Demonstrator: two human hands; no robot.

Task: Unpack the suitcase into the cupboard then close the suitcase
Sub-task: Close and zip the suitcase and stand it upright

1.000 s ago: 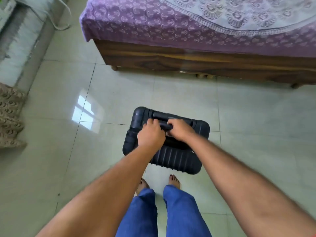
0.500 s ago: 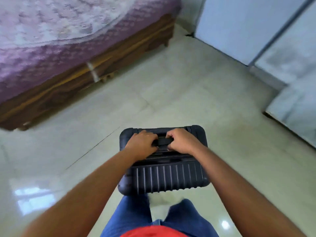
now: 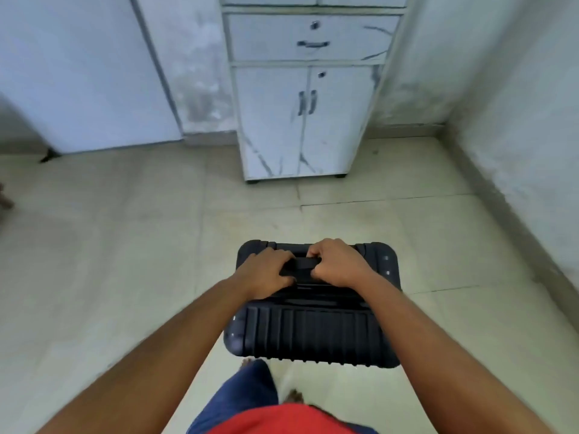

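Both hands – left hand point(image 3: 266, 270), right hand point(image 3: 336, 264) – fingers curled round the top handle of the black ribbed hard-shell suitcase point(image 3: 313, 333), zipped, long axis crosswise; white marble-look cupboard point(image 3: 300, 120) straight ahead, doors closed – not yet unpacked.

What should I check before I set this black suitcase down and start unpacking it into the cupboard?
1. Grip: left hand and right hand both curl round the top handle of the black suitcase: ok.
2. Suitcase shut for carrying: no gap shows: ok.
3. Floor between suitcase and white cupboard free of objects: ok.
4. Cupboard doors open to receive things: not ok, both closed.
5. Drawer shut, out of the way: ok.
6. Door lock unlocked: cannot tell.
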